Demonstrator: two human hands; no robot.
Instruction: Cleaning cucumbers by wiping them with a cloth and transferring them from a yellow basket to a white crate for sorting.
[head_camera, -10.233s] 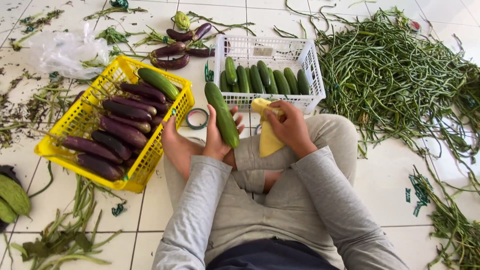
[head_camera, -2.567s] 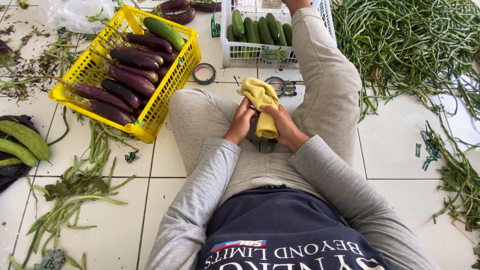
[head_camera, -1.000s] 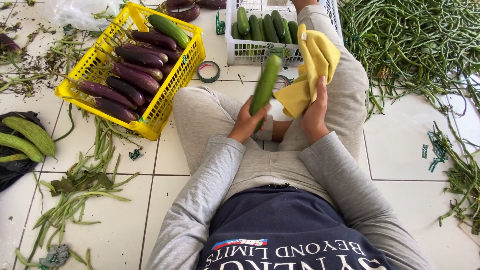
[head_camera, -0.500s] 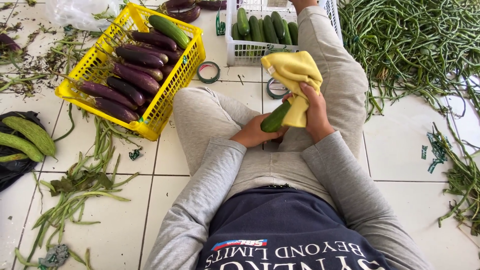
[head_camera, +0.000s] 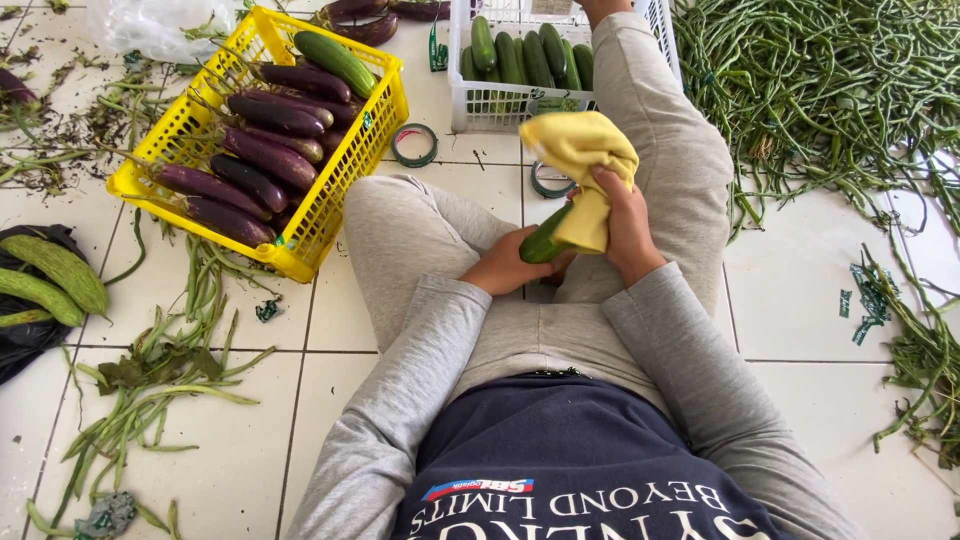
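I sit on a white tiled floor with my knees bent. My left hand (head_camera: 508, 268) grips the lower end of a green cucumber (head_camera: 545, 240) over my lap. My right hand (head_camera: 625, 222) holds a yellow cloth (head_camera: 578, 150) wrapped around the cucumber's upper part, so most of the cucumber is hidden. A white basket (head_camera: 480, 108) with several cucumbers stands just beyond my knees. A yellow basket (head_camera: 330, 205) of purple eggplants (head_camera: 270, 155), with one cucumber on top, stands at the left.
Two rolls of tape (head_camera: 414, 144) lie on the tiles between the baskets. A big heap of long beans (head_camera: 830, 90) covers the right side. Bean scraps (head_camera: 150, 390) litter the left floor. Green gourds on a black bag (head_camera: 45, 285) lie at the far left.
The cucumber was upright in my left hand a second ago. It has come down across my lap, and my right hand has brought the yellow cloth over it.
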